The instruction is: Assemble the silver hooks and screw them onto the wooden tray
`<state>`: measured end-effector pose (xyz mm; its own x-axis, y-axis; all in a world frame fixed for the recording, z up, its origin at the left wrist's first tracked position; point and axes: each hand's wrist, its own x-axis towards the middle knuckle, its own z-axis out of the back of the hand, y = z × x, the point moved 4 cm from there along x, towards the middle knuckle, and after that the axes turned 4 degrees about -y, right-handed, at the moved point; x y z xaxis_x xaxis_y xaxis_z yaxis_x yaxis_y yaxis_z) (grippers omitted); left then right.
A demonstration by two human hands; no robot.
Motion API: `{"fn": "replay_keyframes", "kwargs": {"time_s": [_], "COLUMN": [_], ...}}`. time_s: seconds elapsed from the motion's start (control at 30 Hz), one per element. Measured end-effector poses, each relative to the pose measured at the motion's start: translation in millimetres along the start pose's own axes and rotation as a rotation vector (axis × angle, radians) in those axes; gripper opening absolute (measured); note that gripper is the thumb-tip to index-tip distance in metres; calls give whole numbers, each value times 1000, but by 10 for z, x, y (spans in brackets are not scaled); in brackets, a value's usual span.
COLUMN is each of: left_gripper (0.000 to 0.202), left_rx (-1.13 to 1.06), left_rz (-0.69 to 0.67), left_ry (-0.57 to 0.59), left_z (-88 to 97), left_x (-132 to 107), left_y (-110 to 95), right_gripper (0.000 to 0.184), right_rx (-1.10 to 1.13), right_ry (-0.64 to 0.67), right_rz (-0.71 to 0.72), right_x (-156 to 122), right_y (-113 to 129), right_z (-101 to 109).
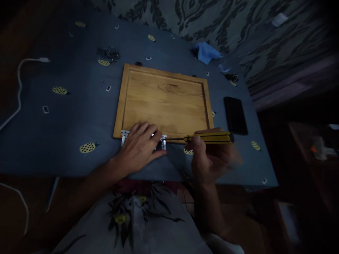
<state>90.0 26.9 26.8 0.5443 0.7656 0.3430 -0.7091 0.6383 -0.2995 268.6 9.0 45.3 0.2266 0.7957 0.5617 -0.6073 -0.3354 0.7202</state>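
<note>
A shallow wooden tray [164, 100] with a raised rim lies on the table. At its front edge sits a silver metal handle [164, 143], its middle covered by my left hand [141, 143]. The fingers of that hand are bent over the handle and press it against the rim. My right hand [209, 158], slightly blurred, grips a yellow and black screwdriver [212, 137]. The screwdriver lies nearly level, its shaft pointing left and its tip at the handle's right end. Whether the tip sits in a screw is too small to tell.
A black phone [235, 115] lies right of the tray. Behind are a blue cloth [206, 53], a dark small object [231, 77] and a clear bag with dark bits [108, 54]. A white cable [19, 76] runs along the left. The patterned tablecloth [79, 116] ends near my body.
</note>
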Motion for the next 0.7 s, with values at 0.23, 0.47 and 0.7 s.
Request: {"fn": "replay_keyframes", "kwargs": {"time_s": [0.23, 0.47, 0.7], "left_gripper": [41, 42, 39], "left_rx": [-1, -6, -28], "left_rz": [6, -5, 3], "left_ry": [-2, -23, -16], "left_z": [-11, -5, 6], "left_x": [-7, -8, -6], "left_y": [-1, 1, 3], "right_gripper": [14, 15, 14], "right_rx": [-46, 211, 340], "right_ry": [-28, 212, 322], "right_rz": [126, 33, -97], "right_x": [48, 186, 160], "right_y": [127, 173, 88], "right_z": [-21, -9, 42]}}
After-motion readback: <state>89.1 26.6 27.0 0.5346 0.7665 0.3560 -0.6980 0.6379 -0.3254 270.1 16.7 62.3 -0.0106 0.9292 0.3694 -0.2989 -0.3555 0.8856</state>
